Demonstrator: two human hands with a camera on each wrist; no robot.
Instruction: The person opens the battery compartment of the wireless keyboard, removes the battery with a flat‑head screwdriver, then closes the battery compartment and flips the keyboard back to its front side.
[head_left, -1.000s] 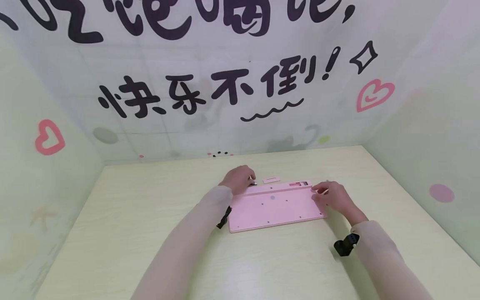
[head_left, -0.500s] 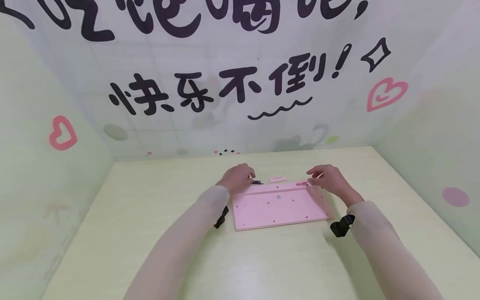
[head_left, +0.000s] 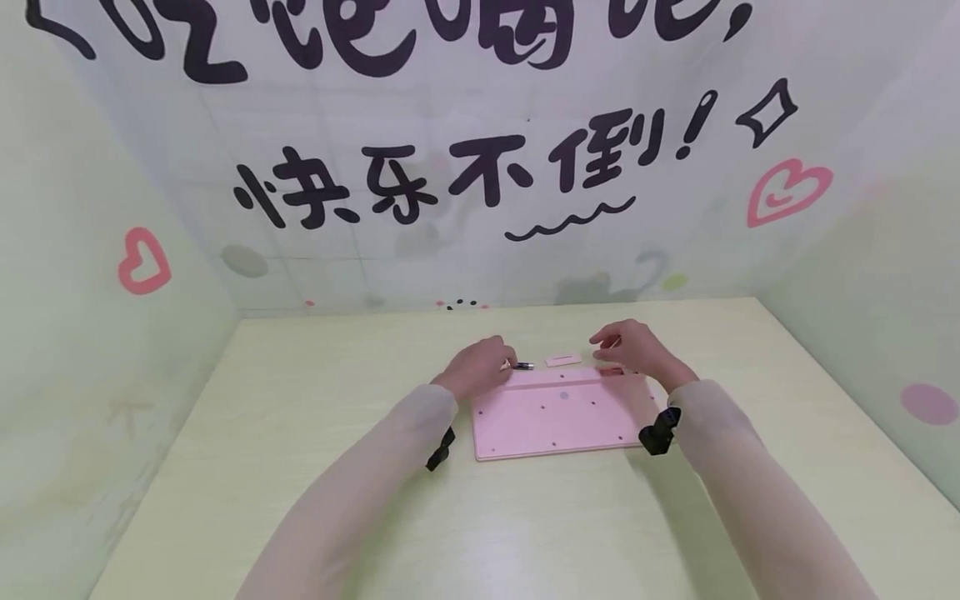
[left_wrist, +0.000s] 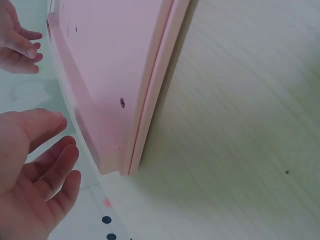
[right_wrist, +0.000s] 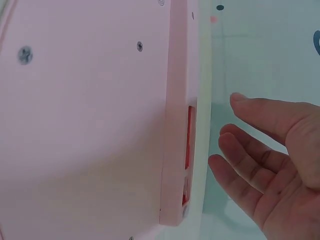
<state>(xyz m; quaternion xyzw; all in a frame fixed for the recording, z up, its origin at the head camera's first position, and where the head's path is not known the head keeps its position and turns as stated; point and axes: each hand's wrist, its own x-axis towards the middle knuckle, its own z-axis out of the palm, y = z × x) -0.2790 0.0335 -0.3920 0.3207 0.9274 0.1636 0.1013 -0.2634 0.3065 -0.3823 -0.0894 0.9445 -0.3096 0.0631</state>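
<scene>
Well, the flat pink plastic slab (head_left: 555, 417) lies screw-side up on the pale wood-grained table (head_left: 300, 400), its narrow red-lined slot (right_wrist: 189, 137) uncovered. Behind it, a small black-and-silver cylinder (head_left: 524, 366) could roll away if brushed by the left hand (head_left: 478, 367) — loosely curved, apparently empty — while the right hand (head_left: 636, 346), empty and thumb apart, might knock the thin pink cover (head_left: 563, 361) askew.

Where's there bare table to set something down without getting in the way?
Bare: the table before the pink panel, between the sleeves; also left sleeve to left wall, and right sleeve to right wall. Crowded: the panel's far edge, with the left hand, right hand, small pink piece and dark cylinder.
</scene>
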